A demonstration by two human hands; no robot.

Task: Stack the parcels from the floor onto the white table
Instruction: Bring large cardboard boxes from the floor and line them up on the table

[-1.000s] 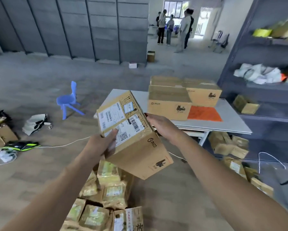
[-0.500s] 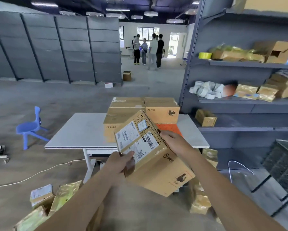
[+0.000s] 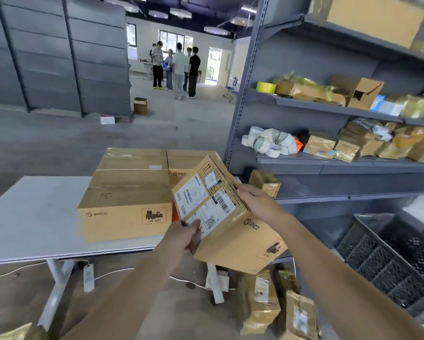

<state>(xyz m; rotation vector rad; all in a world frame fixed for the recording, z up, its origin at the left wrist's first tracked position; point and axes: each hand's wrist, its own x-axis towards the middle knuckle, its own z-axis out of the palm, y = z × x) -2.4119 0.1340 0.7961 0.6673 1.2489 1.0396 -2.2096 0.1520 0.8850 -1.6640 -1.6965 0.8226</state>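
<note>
Partway: Pico cartons (image 3: 126, 192) sit on the white desk (image 3: 31, 217), a labelled carton (image 3: 230, 224) hangs tilted beside them in the curled grip of left hand (image 3: 181, 238) and right hand (image 3: 257, 202), and wrapped parcels (image 3: 260, 303) wait on the floor (image 3: 176, 312)

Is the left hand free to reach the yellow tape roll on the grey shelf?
Probably not: left hand grips the tilted labelled cardboard box, and the yellow tape roll sits beyond it.

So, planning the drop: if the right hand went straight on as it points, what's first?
Likely the rear right box on the white table, beyond the parcel the right hand grips; depth unclear.
</note>
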